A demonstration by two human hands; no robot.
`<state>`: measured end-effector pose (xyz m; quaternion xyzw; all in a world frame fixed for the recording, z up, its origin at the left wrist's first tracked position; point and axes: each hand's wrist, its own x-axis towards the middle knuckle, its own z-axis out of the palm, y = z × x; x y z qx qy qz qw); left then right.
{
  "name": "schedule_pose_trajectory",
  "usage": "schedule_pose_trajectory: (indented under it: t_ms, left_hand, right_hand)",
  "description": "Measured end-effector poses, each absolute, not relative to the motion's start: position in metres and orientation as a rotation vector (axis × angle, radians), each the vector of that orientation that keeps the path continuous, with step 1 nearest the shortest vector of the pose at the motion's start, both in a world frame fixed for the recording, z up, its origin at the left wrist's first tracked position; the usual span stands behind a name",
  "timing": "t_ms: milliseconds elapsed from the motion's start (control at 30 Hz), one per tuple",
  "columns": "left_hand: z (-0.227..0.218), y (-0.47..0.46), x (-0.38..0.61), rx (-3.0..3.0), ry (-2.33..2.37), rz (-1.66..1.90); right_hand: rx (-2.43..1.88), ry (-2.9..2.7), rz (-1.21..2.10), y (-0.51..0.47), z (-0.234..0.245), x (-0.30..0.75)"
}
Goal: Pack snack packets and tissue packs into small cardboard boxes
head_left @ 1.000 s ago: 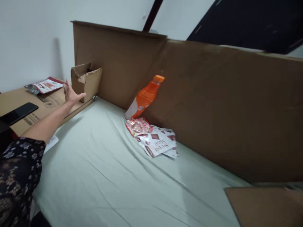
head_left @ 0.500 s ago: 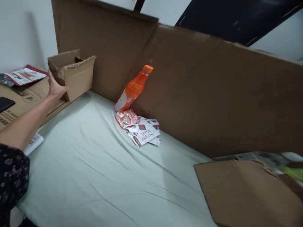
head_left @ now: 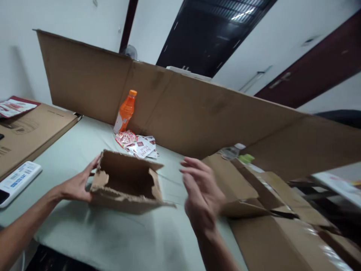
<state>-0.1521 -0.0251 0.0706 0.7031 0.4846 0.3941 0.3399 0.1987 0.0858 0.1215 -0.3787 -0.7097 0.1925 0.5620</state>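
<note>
My left hand grips the left end of a small open-topped cardboard box, thumb at the near side and fingers at the back. The box has torn top edges, and its visible inside looks bare. My right hand is raised to the right of the box, fingers apart and slightly curled, touching nothing; it is a little blurred. Behind the box lie white "Su-per Meal" packets and a pink-red sachet. An orange bottle leans against the tall cardboard panel.
A larger cardboard box stands at the right, with a clear plastic container and something green in it. At the left are a flat carton, a red-and-white packet and a white power strip or power bank.
My left hand has brought the small box from the flat carton rightward and nearer, over the green cloth. My right hand has come into view. The camera view has shifted right.
</note>
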Motion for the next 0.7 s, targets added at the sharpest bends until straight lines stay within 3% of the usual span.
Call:
schedule_pose_trajectory:
  t_ms: [233, 500, 700]
  left_hand:
    - [0.028, -0.030, -0.126, 1.722, 1.193, 1.007]
    - [0.002, -0.041, -0.130, 1.646, 1.206, 0.916]
    - [-0.011, -0.051, -0.136, 1.620, 1.346, 0.888]
  right_hand:
    - [-1.247, -1.795, 0.972, 0.223, 0.101, 0.150]
    - [-1.517, -2.033, 0.813, 0.344, 0.067, 0.058]
    - [-1.574, -2.087, 0.784, 0.374, 0.050, 0.010]
